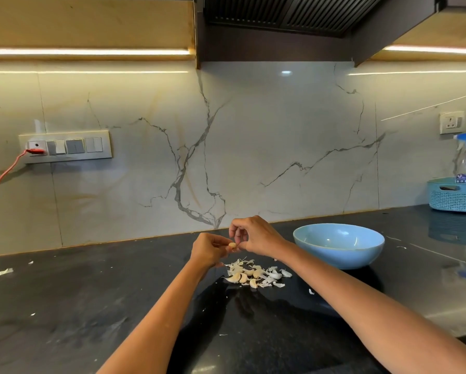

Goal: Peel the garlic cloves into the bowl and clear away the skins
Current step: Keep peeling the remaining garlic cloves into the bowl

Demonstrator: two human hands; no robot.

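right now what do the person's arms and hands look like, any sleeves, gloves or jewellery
Both arms are bare from the bottom edge of the picture up to the wrists, with no sleeve in view. The left hand and right hand wear no gloves. No ring, watch or bracelet can be seen on either, though the fingers are small in this view.

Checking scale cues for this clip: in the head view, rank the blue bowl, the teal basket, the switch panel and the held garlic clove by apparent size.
1. Switch panel and blue bowl: similar spans, too close to rank.
2. Teal basket: cut off by the frame edge and farther away, so unsure.
3. Garlic clove, pinched between both hands: clearly smallest.
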